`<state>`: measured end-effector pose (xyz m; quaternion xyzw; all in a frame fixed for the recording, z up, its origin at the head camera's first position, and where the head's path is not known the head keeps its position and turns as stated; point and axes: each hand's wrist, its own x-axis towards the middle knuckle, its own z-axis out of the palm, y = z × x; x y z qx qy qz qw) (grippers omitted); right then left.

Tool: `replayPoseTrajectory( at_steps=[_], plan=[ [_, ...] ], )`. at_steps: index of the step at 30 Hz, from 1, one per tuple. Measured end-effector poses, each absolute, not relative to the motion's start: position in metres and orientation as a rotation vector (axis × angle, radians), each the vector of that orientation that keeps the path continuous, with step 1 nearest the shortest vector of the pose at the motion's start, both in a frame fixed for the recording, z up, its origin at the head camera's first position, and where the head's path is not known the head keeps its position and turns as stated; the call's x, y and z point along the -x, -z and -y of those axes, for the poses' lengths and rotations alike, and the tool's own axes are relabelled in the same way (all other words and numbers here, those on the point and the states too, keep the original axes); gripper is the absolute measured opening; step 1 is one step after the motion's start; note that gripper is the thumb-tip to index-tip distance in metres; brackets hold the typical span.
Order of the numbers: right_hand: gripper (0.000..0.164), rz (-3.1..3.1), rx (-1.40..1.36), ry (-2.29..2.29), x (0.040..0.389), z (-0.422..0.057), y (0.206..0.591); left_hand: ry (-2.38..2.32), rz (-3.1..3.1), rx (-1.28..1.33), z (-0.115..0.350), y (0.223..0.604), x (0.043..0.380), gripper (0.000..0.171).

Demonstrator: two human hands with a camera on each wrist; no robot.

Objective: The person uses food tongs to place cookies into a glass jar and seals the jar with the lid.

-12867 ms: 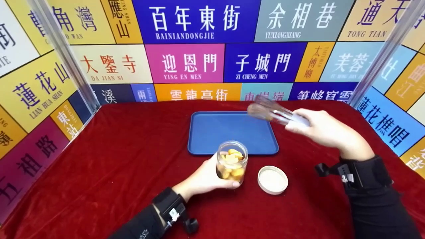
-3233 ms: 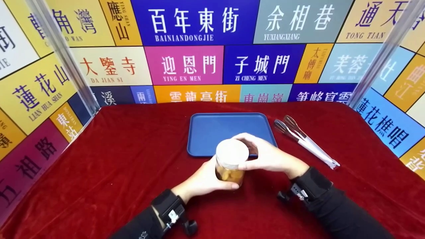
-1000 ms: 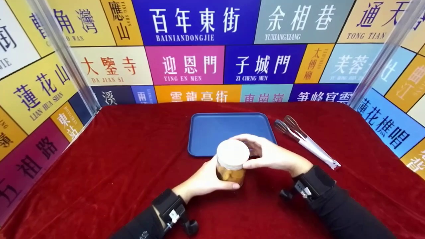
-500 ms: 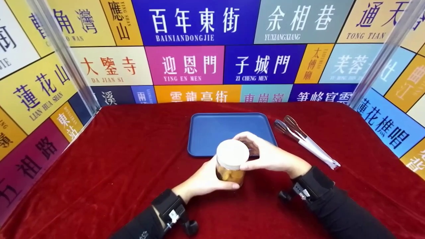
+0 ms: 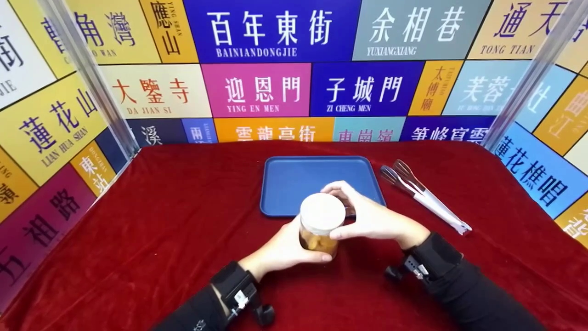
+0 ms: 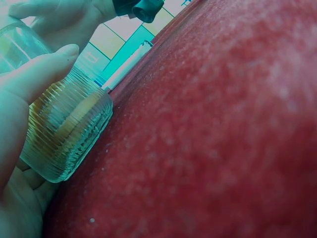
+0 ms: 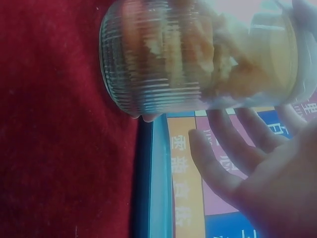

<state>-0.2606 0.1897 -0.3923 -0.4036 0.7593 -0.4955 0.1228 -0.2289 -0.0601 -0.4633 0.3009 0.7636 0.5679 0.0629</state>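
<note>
A glass jar (image 5: 317, 242) of yellowish pieces stands near the middle of the table, its ribbed lower part close up in both wrist views. On its mouth sits a white lid (image 5: 323, 211). My left hand (image 5: 281, 249) grips the jar's body from the left, thumb across the front. At the lid's right side, my right hand (image 5: 374, 218) holds the rim between its thumb in front and fingers behind. In the right wrist view the fingers (image 7: 252, 126) of that hand are bent and spread along the jar's far side.
Behind the jar lies a blue tray (image 5: 289, 184), partly covered by my right hand. Tongs (image 5: 434, 206) with white handles rest on the red cloth (image 5: 161, 230) to the tray's right. Sign-printed panels (image 5: 257, 89) rise at the back and sides.
Earlier the jar was uncapped, with the lid on the cloth and tongs in my right hand. Now the tongs lie down and the lid is on; lately my right fingers shift slightly around it.
</note>
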Motion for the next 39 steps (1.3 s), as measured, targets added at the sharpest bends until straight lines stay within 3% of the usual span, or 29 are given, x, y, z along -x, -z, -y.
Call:
replayPoseTrajectory(
  at_steps=[5,12,28,39],
  plan=[
    [0.091,-2.046,1.199,1.489,0.266,-0.195,0.393,-1.721,-2.298,-0.897,0.06,0.464,0.229,0.1],
    [0.076,-1.972,1.259,1.511,0.271,-0.196,0.399,-1.713,-2.314,-0.906,0.059,0.464,0.229,0.102],
    [0.073,-2.195,1.193,1.453,0.264,-0.19,0.396,-1.72,-2.3,-0.914,0.06,0.464,0.23,0.104],
    [0.084,-2.175,1.192,1.428,0.262,-0.19,0.395,-1.738,-2.282,-0.919,0.059,0.463,0.229,0.101]
  ],
)
